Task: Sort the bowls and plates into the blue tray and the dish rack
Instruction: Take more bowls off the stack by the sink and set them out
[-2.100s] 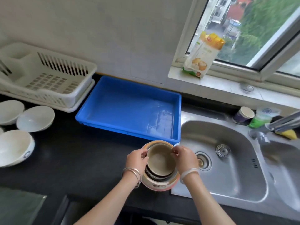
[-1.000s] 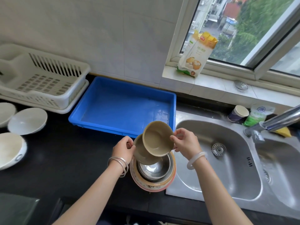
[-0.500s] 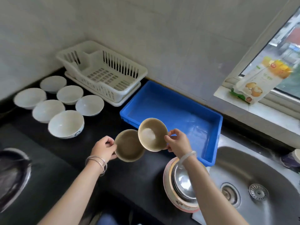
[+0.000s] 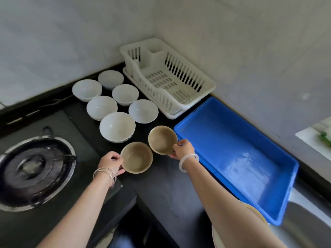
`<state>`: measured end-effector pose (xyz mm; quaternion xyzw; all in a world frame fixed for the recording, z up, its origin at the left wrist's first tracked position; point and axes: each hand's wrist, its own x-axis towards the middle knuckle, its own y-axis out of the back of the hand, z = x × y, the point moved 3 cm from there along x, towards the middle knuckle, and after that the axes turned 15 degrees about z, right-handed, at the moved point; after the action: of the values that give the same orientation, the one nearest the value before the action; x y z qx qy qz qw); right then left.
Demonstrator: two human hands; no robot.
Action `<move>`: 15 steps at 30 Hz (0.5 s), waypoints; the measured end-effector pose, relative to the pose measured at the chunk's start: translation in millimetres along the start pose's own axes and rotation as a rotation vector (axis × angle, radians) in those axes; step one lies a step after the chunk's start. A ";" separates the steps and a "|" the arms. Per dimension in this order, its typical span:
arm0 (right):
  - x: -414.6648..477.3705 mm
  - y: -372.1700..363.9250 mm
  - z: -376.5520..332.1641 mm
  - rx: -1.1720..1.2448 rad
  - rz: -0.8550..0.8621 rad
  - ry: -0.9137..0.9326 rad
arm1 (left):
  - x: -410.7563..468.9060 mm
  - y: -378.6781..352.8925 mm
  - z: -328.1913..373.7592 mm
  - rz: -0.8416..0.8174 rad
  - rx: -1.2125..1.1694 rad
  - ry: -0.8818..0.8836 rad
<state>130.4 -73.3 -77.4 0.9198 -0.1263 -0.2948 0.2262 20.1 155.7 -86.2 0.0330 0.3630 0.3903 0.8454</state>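
We see a person's two bare hands over a dark kitchen counter (image 4: 161,190), each gripping a small tan bowl by its rim. The left hand (image 4: 111,163), ringed with thin metal bangles (image 4: 105,173) at the wrist, is closed on the nearer tan bowl (image 4: 136,157), which sits low by the counter's front. The right hand (image 4: 183,149), wearing a pale bracelet (image 4: 188,162), pinches the second tan bowl (image 4: 162,139), held just beside the corner of the blue tray (image 4: 232,158). We cannot tell whether either bowl touches the counter.

The two tan bowls lie close together, rims nearly touching. Behind them stand six white bowls (image 4: 117,127) in a tight cluster, the largest nearest the hands. The white dish rack (image 4: 168,77) sits in the corner against the tiled wall (image 4: 250,51), its base just beside the tray's far end. We see nothing inside the rack or the tray.

At left, a dark gas burner (image 4: 32,169) fills the stove top. At the lower right edge, part of a patterned plate (image 4: 258,214) shows behind the right forearm, with a strip of steel sink (image 4: 304,221) beyond the tray.
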 end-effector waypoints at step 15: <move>22.1 -44.8 -3.5 0.038 -0.022 -0.193 | 26.3 -10.1 -3.7 0.016 -0.052 0.080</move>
<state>154.5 -41.4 -107.6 0.8925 -0.1429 -0.3820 0.1925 35.5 165.9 -107.8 -0.0021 0.3860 0.4073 0.8277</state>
